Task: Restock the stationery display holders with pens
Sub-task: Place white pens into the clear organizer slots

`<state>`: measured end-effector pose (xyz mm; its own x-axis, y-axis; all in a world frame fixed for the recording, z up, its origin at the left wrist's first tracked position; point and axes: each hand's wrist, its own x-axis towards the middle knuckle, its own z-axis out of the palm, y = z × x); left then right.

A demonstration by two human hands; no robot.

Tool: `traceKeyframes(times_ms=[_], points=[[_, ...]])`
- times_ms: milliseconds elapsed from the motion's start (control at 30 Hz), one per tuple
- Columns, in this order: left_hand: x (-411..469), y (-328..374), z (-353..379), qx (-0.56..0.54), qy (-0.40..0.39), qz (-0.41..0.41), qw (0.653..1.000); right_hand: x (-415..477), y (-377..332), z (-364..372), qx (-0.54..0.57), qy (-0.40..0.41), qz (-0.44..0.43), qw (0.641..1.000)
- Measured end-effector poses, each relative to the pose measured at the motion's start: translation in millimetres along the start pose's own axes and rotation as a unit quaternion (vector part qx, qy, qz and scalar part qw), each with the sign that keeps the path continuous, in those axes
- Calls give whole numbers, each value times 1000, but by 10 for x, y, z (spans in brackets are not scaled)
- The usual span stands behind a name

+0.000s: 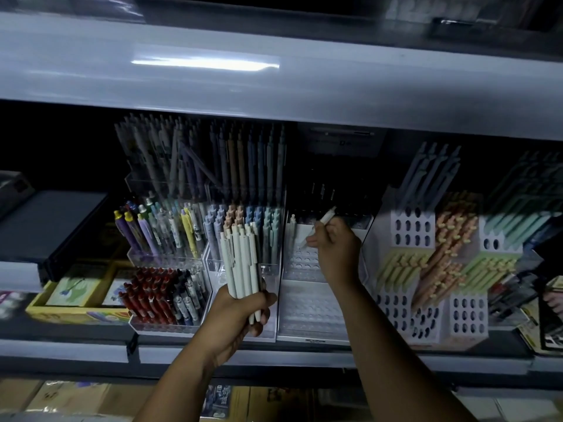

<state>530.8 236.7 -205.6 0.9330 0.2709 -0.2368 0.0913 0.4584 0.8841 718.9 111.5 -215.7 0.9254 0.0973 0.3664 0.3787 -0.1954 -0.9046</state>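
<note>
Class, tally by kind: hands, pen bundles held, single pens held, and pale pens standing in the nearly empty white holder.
Hands: 2, left hand, right hand
Pen bundle held: 1
Single pen held: 1
Pale pen standing in white holder: 1
Total: 5

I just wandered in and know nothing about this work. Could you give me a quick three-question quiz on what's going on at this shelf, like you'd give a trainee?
1. True or false: the left hand grips a bundle of pale pens.
2. What does the right hand hold?
A. a single pale pen
B. a red marker
C. nothing
3. Fill in: most holes in the clear tiered holder below the right hand are ___.

Key: 1 true; 2 A; 3 empty.
</note>
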Motion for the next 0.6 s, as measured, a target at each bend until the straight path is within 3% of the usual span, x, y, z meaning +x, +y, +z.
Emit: traceKeyframes(times_ms=[300, 600], points=[[6, -35, 0, 3, -8, -3, 1000, 3, 96, 194, -178, -48, -93, 978], [-37, -63, 69, 11, -2, -7, 1000, -58, 55, 304, -224, -38, -44, 973]])
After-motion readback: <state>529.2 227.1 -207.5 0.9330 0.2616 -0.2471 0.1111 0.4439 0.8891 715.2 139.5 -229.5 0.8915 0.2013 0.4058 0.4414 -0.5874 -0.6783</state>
